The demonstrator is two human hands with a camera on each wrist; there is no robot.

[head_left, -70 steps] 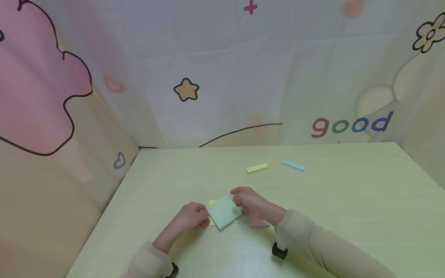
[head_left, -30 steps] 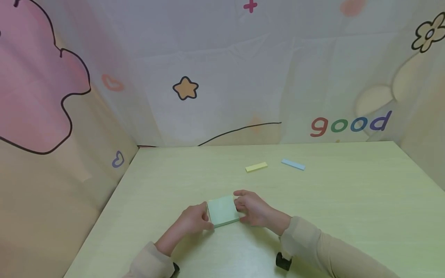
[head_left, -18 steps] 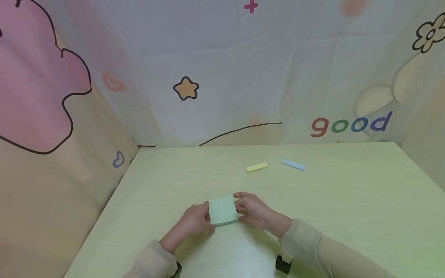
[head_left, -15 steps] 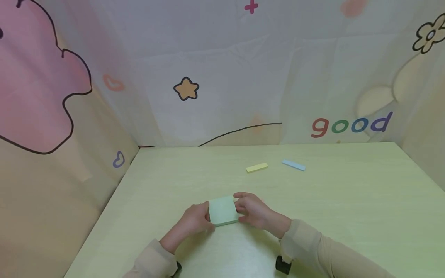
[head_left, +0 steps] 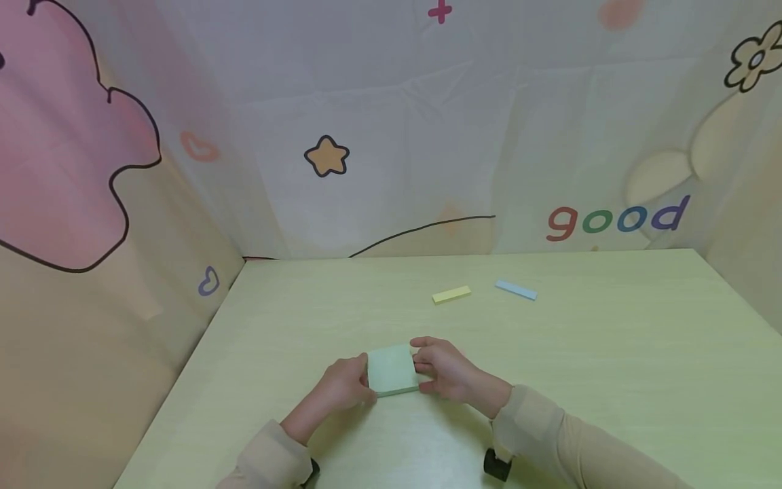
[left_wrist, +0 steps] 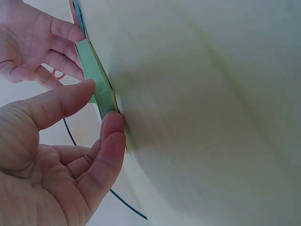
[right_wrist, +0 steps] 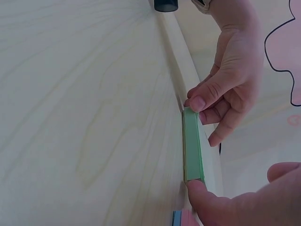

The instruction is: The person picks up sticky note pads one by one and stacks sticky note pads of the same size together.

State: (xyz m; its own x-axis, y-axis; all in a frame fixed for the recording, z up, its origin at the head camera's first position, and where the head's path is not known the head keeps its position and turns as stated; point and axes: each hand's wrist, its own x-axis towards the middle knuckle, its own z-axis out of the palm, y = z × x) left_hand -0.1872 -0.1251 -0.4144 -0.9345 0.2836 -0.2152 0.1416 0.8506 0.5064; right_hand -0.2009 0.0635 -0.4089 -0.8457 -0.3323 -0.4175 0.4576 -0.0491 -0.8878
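A green sticky note pad (head_left: 392, 370) lies between both hands, nearly square to me. Beneath it a thin yellow layer (right_wrist: 184, 150) shows along the edge in the right wrist view. My left hand (head_left: 343, 386) pinches the pad's left side, with its thumb at the near corner and the other fingers bent. At the right side, my right hand (head_left: 452, 372) touches the edge with its thumb and loosely extended fingers. Pink (right_wrist: 187, 218) and blue (right_wrist: 177, 218) pads lie close by, hidden behind the right hand in the head view.
Farther back on the pale table (head_left: 305, 305) lie a narrow yellow strip pad (head_left: 451, 295) and a narrow blue strip pad (head_left: 516, 290). A printed cloth (head_left: 415, 136) hangs behind the table. Black wrist devices (head_left: 497, 464) are worn at the sleeves.
The green pad has turned from a diagonal position to nearly straight over the yellow one, both hands at its sides. During the last half second hands and pad hardly move.
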